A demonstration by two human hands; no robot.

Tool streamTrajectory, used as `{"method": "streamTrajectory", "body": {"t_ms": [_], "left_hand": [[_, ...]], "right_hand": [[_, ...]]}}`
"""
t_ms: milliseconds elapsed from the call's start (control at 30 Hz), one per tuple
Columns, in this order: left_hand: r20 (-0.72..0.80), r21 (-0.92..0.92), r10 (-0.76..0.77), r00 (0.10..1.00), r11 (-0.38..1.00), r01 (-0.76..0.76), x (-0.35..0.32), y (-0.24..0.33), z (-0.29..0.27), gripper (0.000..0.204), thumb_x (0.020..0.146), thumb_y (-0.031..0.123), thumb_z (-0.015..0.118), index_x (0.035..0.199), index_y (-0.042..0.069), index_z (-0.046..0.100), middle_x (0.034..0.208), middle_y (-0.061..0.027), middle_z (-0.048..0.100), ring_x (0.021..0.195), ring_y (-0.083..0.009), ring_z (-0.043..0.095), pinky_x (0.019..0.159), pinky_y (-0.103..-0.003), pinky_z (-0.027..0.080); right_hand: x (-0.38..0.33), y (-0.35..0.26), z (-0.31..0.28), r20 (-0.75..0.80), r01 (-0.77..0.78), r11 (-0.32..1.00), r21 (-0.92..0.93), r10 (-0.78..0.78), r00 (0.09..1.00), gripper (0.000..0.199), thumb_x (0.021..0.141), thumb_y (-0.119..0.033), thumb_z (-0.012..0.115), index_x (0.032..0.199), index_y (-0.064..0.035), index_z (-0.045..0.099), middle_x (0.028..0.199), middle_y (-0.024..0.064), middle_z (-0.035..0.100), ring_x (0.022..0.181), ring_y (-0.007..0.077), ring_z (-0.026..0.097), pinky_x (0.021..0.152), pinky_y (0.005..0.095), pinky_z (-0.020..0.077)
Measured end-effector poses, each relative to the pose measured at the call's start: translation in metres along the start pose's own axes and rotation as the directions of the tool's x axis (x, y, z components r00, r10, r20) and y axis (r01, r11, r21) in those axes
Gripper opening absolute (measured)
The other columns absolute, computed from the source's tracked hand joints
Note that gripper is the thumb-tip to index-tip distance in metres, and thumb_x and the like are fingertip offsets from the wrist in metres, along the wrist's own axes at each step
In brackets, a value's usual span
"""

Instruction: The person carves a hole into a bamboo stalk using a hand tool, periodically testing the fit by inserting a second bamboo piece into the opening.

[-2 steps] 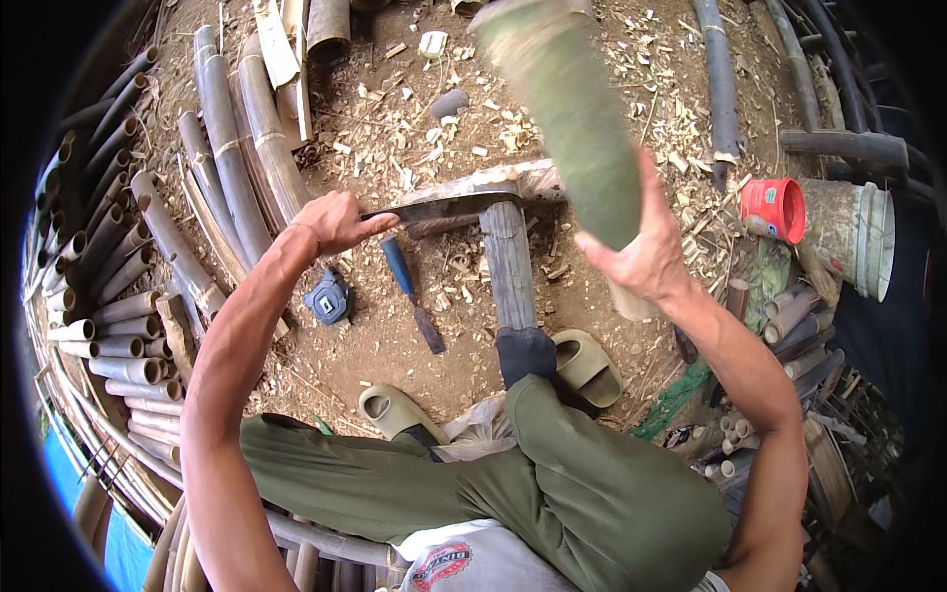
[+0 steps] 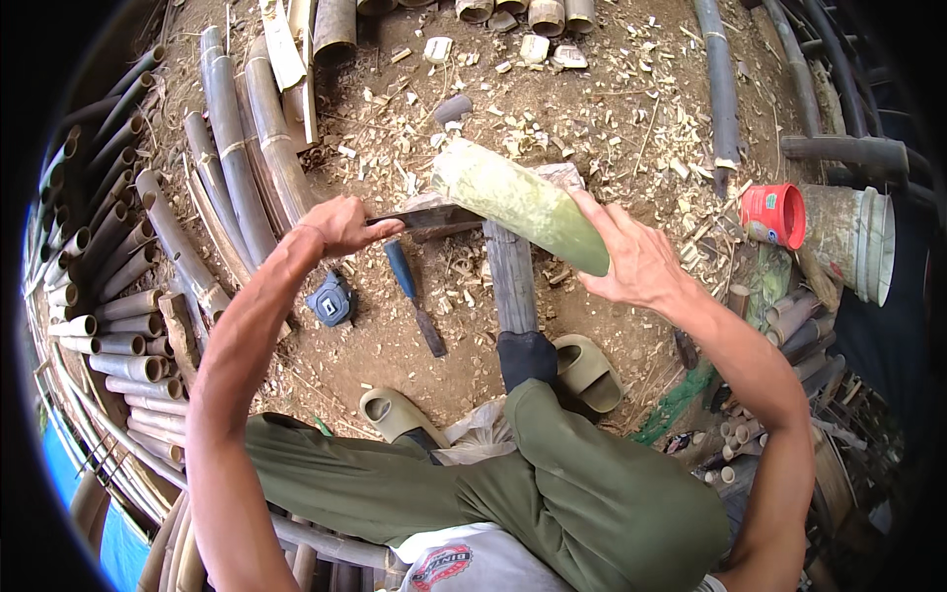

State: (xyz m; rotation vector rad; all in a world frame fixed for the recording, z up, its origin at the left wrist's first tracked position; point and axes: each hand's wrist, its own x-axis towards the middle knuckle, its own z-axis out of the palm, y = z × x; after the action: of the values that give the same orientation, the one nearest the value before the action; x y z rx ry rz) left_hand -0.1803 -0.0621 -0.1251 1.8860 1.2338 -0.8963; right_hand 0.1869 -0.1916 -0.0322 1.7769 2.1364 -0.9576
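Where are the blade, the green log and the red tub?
Blade (image 2: 432, 216): head view, middle of its visible flat.
Green log (image 2: 533, 209): head view, middle of its side.
Red tub (image 2: 761, 213): head view, its outer wall.

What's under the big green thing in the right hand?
From here, a dark blade and gray wood show partly beneath the green piece; their covered ends can't be seen.

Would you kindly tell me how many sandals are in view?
2: the left sandal, left of the plastic bag; the right sandal, right of the grey pole. Others could be hidden.
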Motion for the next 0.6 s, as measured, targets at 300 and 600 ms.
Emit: {"method": "streamTrajectory", "body": {"t_ms": [300,600], "left_hand": [[-0.76,0.27,0.343,0.552,0.939,-0.212,-0.068,0.011,0.113,0.031,0.076,0.034,0.076,0.088,0.011,0.059,0.077,-0.0037,0.056,0.069,-0.021,0.054,0.066,-0.038,0.044],[-0.59,0.092,0.137,0.796,0.991,-0.102,-0.057,0.024,0.105,0.026,0.077,0.025,0.072,0.096,0.009,0.061,0.096,-0.01,0.053,0.096,-0.0297,0.054,0.079,-0.044,0.043]], "right_hand": [[-0.03,0.019,-0.01,-0.542,0.287,0.727,0.624,0.137,0.829,0.102,0.07,-0.014,0.079,0.152,-0.0012,0.02,0.141,0.0162,0.046,0.129,0.0233,0.046,0.109,0.0362,0.0359],[-0.032,0.027,-0.005,-0.484,0.37,0.912,0.177,-0.247,0.839,0.097,0.067,-0.02,0.08,0.149,-0.0079,0.03,0.132,0.0195,0.054,0.114,0.0342,0.06,0.097,0.0412,0.0514]]}}
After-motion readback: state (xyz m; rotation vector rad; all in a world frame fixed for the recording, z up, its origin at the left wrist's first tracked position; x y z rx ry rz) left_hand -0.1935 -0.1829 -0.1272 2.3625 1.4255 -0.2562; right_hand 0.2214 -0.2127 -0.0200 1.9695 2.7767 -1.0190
